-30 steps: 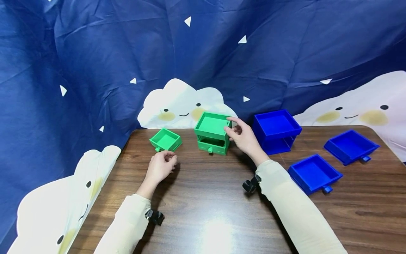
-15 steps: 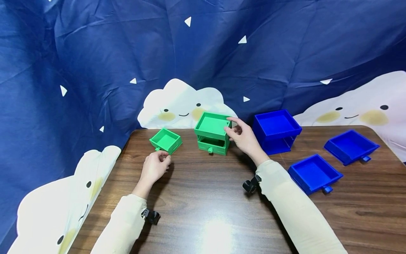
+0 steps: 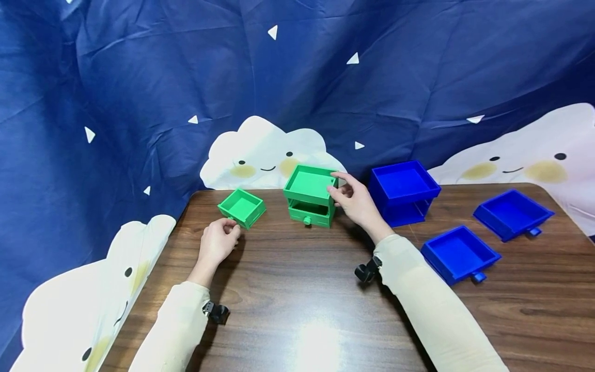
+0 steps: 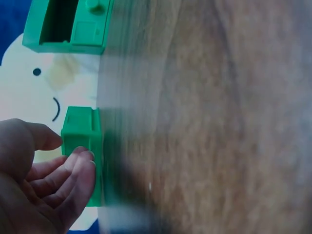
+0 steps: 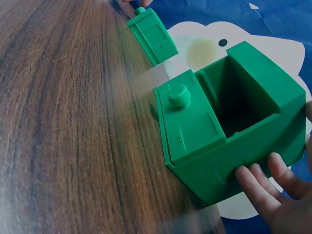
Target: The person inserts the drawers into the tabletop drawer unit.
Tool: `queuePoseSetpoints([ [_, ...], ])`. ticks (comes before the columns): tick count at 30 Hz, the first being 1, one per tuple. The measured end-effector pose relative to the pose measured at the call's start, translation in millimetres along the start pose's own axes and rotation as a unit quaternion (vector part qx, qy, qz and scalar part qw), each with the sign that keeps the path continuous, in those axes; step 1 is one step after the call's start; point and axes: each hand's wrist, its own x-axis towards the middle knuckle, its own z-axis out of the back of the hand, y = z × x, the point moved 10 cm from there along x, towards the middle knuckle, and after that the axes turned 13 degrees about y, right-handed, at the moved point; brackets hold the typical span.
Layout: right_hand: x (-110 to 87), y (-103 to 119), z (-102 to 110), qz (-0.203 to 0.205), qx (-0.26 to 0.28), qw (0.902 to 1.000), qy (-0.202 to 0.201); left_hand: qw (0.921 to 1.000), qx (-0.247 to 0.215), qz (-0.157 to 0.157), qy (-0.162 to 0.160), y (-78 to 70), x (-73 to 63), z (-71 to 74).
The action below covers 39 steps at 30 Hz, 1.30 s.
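A loose green drawer lies on the table at the left, its knob turned toward my left hand. That hand's fingertips are at the drawer's front by the knob, with the thumb apart from the fingers; in the left wrist view the fingers hide the knob. To the right stands a green drawer cabinet, with one drawer in its lower slot and the upper slot vacant. My right hand holds the cabinet's right side by the top rim; in the right wrist view its fingers lie against the side wall.
A blue cabinet stands right of the green one, behind my right forearm. Two loose blue drawers, a nearer one and a farther one, lie on the wooden table at the right. A cloud-printed blue curtain hangs behind.
My left hand has moved left along the front of the loose green drawer to its knob. My right hand and both cabinets have stayed in place.
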Motion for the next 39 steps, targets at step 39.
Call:
queuePoseSetpoints([
  [39,-0.3,-1.1,-0.2,-0.002,-0.004,1.0000,-0.003,0.9903,-0.126,0.050,0.030,40.4,31.2,2.2],
])
